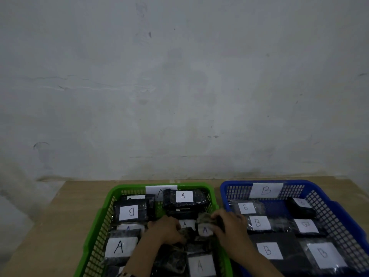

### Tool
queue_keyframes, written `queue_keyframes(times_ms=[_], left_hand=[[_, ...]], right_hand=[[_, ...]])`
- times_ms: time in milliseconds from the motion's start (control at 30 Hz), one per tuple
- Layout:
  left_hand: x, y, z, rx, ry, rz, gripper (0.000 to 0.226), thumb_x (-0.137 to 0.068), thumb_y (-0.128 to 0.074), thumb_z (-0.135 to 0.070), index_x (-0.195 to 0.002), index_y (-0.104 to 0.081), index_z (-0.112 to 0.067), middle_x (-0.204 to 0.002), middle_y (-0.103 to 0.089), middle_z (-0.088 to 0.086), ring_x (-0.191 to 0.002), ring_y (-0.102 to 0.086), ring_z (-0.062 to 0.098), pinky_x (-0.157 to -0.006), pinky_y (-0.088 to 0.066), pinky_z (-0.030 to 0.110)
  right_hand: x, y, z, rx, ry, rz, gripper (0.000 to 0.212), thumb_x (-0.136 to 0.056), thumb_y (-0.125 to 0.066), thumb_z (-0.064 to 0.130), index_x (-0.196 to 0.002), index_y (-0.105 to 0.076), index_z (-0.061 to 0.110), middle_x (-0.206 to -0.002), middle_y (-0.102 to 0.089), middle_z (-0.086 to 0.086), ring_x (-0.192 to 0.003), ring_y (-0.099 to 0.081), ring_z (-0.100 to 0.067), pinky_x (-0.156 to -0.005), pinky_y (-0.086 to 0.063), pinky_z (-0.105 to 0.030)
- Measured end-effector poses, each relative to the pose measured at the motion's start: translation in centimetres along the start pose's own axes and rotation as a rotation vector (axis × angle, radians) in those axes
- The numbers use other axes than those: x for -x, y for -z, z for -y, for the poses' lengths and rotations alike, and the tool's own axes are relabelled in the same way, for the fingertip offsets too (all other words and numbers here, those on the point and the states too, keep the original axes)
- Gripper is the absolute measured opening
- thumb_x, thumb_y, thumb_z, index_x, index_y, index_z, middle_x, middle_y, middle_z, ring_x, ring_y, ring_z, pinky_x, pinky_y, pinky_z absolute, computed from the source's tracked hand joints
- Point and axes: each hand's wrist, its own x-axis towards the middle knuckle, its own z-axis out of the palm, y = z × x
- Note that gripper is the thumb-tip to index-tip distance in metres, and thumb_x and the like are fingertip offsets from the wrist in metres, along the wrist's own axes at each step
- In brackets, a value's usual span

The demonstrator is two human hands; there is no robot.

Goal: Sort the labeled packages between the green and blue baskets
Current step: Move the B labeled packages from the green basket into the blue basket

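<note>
Both hands worked close together inside the green basket (111, 193), the left hand (166, 229) curled on a dark package (187, 232) and the right hand (229, 226) gripping another (205, 224), apparently digging for strays like the B-labelled package (129, 212) far left, bound for the blue basket (339, 204).

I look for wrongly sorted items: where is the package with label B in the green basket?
In the head view, the B package lies in the green basket's far left corner, left of the left hand.

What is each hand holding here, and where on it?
Right hand grips an A package by its right edge; left hand's hold cannot be told.
</note>
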Motion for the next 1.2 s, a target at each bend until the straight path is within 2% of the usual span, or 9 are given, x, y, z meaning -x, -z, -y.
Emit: queue_keyframes(times_ms=[100,167,333,500,633,833,1000,1133,1200], left_hand=[[-0.1,-0.2,-0.1,0.016,-0.022,-0.004,0.043,-0.078,-0.062,-0.040,-0.114,-0.047,-0.021,-0.127,-0.052,0.004,-0.118,-0.045,0.023,-0.104,-0.024,0.042],[-0.3,-0.3,0.0,-0.001,-0.024,-0.015,0.040,-0.075,-0.066,-0.039,-0.101,-0.042,-0.021,-0.124,-0.054,0.005,-0.114,-0.047,0.023,-0.102,-0.025,0.040],[-0.8,-0.7,0.9,0.105,-0.064,-0.237,0.062,-0.064,-0.077,-0.032,-0.113,-0.041,-0.023,-0.120,-0.050,-0.001,-0.112,-0.047,0.020,-0.102,-0.028,0.038],[-0.8,-0.2,2.2,0.136,-0.173,-0.561,0.058,-0.066,-0.074,-0.033,-0.114,-0.044,-0.021,-0.117,-0.044,0.001,-0.108,-0.043,0.017,-0.089,-0.042,0.026],[-0.5,0.1,2.9,-0.046,-0.178,-0.686,0.054,-0.073,-0.063,-0.040,-0.120,-0.041,-0.026,-0.123,-0.048,-0.004,-0.110,-0.040,0.015,-0.090,-0.035,0.024],[-0.9,0.0,3.1,0.061,-0.197,-0.561,0.055,-0.072,-0.064,-0.032,-0.121,-0.041,-0.022,-0.123,-0.042,0.002,-0.111,-0.045,0.020,-0.092,-0.043,0.028],[-1.8,-0.5,1.9,-0.145,-0.169,-0.467,0.055,-0.075,-0.066,-0.035,-0.123,-0.041,-0.023,-0.124,-0.053,0.001,-0.113,-0.045,0.020,-0.091,-0.039,0.031],[-2.4,-1.0,0.9,-0.181,-0.167,-0.441,0.044,-0.078,-0.064,-0.020,-0.115,-0.041,-0.016,-0.120,-0.052,0.007,-0.108,-0.048,0.024,-0.085,-0.042,0.032],[-2.5,-1.3,0.4,-0.176,-0.159,-0.421,0.039,-0.079,-0.063,-0.015,-0.112,-0.043,-0.015,-0.124,-0.044,0.008,-0.107,-0.048,0.024,-0.085,-0.044,0.032]], right_hand=[[-0.4,0.7,0.2,-0.249,-0.074,-0.025,0.012,-0.087,-0.057,0.029,-0.092,-0.047,0.034,-0.092,-0.053,0.017,-0.097,-0.052,-0.010,-0.071,-0.039,-0.013],[-0.7,0.9,0.2,-0.299,-0.082,-0.064,0.012,-0.088,-0.057,0.024,-0.089,-0.049,0.033,-0.088,-0.054,0.018,-0.090,-0.055,-0.006,-0.066,-0.039,-0.010],[-1.3,0.6,0.0,-0.282,-0.085,-0.094,0.010,-0.089,-0.056,0.023,-0.093,-0.050,0.030,-0.087,-0.051,0.021,-0.084,-0.050,0.003,-0.065,-0.036,-0.008],[-2.1,0.0,0.5,-0.178,0.011,-0.122,0.009,-0.088,-0.056,0.022,-0.096,-0.054,0.027,-0.088,-0.050,0.016,-0.084,-0.049,0.001,-0.066,-0.034,-0.007],[-3.0,-1.0,0.6,0.088,0.093,-0.195,0.017,-0.088,-0.056,0.030,-0.103,-0.060,0.023,-0.087,-0.045,0.014,-0.097,-0.040,-0.010,-0.083,-0.031,-0.028],[-3.5,-3.0,0.9,0.412,0.084,-0.078,0.022,-0.089,-0.048,0.035,-0.106,-0.058,0.023,-0.109,-0.063,0.000,-0.118,-0.035,-0.019,-0.082,-0.017,-0.033],[-4.2,-3.9,0.6,0.687,0.085,0.002,0.039,-0.082,-0.055,0.013,-0.120,-0.048,0.017,-0.131,-0.042,-0.007,-0.125,-0.031,-0.026,-0.095,-0.022,-0.040],[-3.9,-3.4,1.2,0.752,0.152,-0.066,0.046,-0.021,-0.091,0.026,-0.059,-0.067,0.024,-0.071,-0.067,0.002,-0.074,-0.065,-0.020,-0.068,-0.024,-0.035],[-3.7,-3.3,1.1,0.719,0.190,-0.149,0.045,-0.014,-0.091,0.029,-0.051,-0.065,0.026,-0.062,-0.064,0.007,-0.065,-0.064,-0.016,-0.067,-0.027,-0.034]])
